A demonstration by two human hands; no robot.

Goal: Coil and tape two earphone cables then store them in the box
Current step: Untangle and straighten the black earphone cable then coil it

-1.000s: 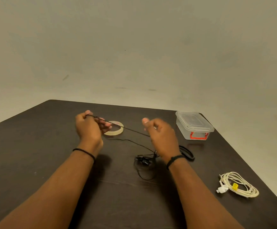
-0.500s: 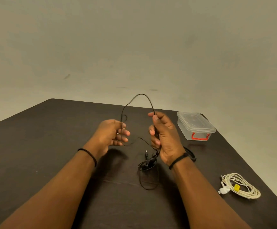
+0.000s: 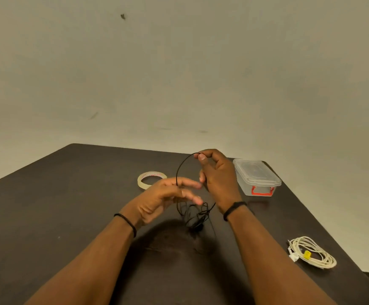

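Observation:
My right hand (image 3: pixel 220 180) pinches a black earphone cable (image 3: pixel 180 170) between thumb and forefinger, above the dark table (image 3: pixel 69 216). From that pinch the cable arcs left and down in a loop across the outstretched, blurred fingers of my left hand (image 3: pixel 168 194). The rest of the black cable hangs in a tangle (image 3: pixel 198 216) under both hands and reaches the table. A white earphone cable (image 3: pixel 312 253), coiled and bound with yellow tape, lies at the right. The clear plastic box (image 3: pixel 256 178) with a red latch stands lidded behind my right hand.
A roll of clear tape (image 3: pixel 151 180) lies flat on the table just beyond my left hand. The table's right edge runs close to the white coil and the box. A plain wall rises behind the table.
My left hand has moved right, its fingers spread under the cable. My right hand has risen with the pinched cable, and the loop now runs between both hands. The tape roll is uncovered.

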